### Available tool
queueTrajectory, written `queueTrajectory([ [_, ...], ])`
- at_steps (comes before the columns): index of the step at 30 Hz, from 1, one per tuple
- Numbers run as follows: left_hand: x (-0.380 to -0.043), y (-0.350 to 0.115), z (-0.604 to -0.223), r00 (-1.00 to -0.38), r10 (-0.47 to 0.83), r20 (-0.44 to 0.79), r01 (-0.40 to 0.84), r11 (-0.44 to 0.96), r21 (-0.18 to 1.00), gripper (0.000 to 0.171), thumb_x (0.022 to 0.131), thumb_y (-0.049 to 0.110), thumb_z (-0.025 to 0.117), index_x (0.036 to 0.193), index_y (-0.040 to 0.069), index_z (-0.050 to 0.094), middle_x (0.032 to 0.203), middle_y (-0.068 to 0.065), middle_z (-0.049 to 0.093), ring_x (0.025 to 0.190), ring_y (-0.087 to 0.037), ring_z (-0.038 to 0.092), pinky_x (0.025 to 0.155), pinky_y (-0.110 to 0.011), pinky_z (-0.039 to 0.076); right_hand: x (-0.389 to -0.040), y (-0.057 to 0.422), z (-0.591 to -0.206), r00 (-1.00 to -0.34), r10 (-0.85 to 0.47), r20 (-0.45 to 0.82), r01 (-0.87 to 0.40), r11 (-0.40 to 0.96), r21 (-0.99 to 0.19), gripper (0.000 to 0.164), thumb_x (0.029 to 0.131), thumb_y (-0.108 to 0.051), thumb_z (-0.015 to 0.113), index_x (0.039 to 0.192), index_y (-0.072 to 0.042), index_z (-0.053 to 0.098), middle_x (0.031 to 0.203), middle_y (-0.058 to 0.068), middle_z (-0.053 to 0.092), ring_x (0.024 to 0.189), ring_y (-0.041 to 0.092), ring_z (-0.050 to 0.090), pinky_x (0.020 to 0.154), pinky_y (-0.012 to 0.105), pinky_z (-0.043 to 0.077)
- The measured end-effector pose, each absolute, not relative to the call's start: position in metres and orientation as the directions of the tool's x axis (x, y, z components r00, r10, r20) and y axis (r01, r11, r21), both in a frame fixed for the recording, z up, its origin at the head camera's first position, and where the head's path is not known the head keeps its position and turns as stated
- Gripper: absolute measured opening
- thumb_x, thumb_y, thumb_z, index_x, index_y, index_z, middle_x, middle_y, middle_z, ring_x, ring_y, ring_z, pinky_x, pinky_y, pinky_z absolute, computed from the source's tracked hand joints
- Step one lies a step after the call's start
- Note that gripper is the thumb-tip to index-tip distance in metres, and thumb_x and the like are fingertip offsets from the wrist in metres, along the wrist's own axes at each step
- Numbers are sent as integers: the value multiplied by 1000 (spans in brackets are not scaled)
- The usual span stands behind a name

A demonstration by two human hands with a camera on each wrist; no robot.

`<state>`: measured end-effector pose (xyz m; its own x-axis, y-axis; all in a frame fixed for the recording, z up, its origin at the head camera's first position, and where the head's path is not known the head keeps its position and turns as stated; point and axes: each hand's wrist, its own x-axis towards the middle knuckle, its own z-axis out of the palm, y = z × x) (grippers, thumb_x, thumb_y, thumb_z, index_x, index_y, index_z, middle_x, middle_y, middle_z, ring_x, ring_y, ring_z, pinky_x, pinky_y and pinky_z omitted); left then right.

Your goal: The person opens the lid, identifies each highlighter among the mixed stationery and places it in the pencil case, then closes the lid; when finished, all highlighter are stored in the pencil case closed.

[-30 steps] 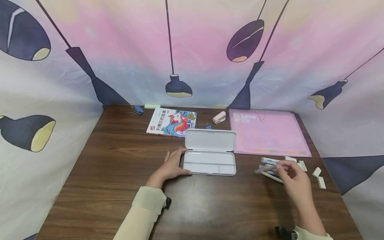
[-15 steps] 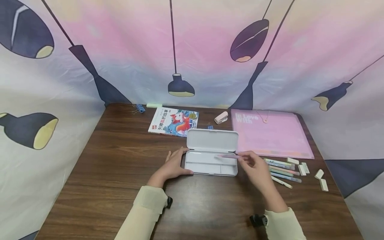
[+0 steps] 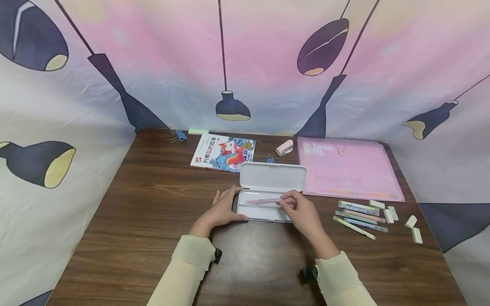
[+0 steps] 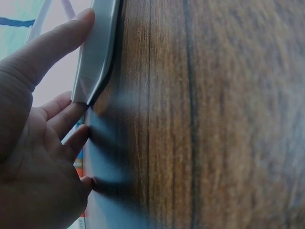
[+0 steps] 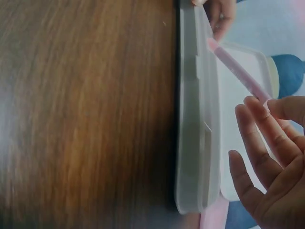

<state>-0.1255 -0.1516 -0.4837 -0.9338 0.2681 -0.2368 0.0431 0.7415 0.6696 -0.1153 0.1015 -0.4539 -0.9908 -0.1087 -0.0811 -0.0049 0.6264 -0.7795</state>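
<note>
— Where is the slim pink highlighter pen (image 3: 264, 200) relative to the open white plastic pencil case (image 3: 271, 176)?

— Over the case's tray, in its rear compartment, just in front of the hinge and the raised lid. Whether it has touched the tray floor I cannot tell.

— Which hand has it?

— The right hand (image 3: 302, 212). Its thumb and fingers pinch the pen's right end; the wrist view shows the fingertips (image 5: 257, 109) closed on that end, the other fingers loosely spread below.

— And the pen's long axis?

— Parallel to the case's long side, so left–right across the brown wooden table (image 3: 153, 238). From the pinching fingers the barrel runs leftward, its free end pointing toward the case's left end.

— The left hand (image 3: 222, 211)?

— Flat against the case's left end, fingers straight and slightly apart, thumb along the near edge — bracing it, not gripping. It sits just beyond the pen's free tip, but the right hand is the one in contact.

— Anything right of the case?

— A row of pastel pens (image 3: 360, 216) and small white erasers (image 3: 412, 227), well apart from it.
</note>
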Motion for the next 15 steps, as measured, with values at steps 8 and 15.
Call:
queueTrajectory([
  [8, -127, -152, -484, -932, 268, -243, 35, 735, 677, 91, 65, 40, 78, 138, 16, 30, 146, -12, 24, 134, -26, 19, 107, -47, -5, -122, 90, -457, -991, -88, -100, 17, 659, -752, 13, 85, -29, 62, 92, -19, 62, 80, -10, 67, 70, 10, 54, 64, 28, 42],
  [15, -127, -153, -484, -930, 272, -246, 34, 732, 681, 89, 66, 40, 78, 138, 18, 30, 146, -12, 23, 134, -26, 19, 108, -46, -6, -119, 87, -462, -987, -87, -137, 40, 689, -723, 12, 85, -25, 62, 96, -21, 65, 85, -7, 64, 75, 10, 56, 69, 31, 46],
])
